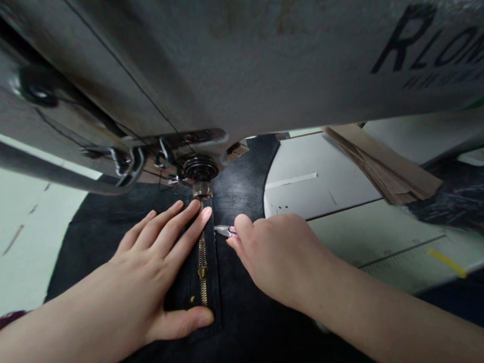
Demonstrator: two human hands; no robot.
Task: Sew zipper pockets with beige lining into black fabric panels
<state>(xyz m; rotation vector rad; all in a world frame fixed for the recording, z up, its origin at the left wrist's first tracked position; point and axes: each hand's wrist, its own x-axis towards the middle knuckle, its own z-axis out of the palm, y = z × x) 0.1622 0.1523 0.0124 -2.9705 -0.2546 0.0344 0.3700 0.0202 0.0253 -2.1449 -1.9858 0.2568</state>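
Dark denim fabric (236, 309) with a brass zipper (202, 265) lies on the sewing machine bed, the zipper running up under the presser foot (202, 190). My left hand (153, 268) lies flat on the denim, fingers stretched along the left of the zipper, thumb below it. To the right of the zipper, my right hand (274, 252) is closed on a small metal tool (223, 230) whose tip points at the fabric beside the zipper.
The grey sewing machine head (247, 58) fills the upper view, with black lettering at right. A white table (338, 191) extends to the right, with a stack of brown card pieces (383, 166) and dark plastic (461, 202) beyond.
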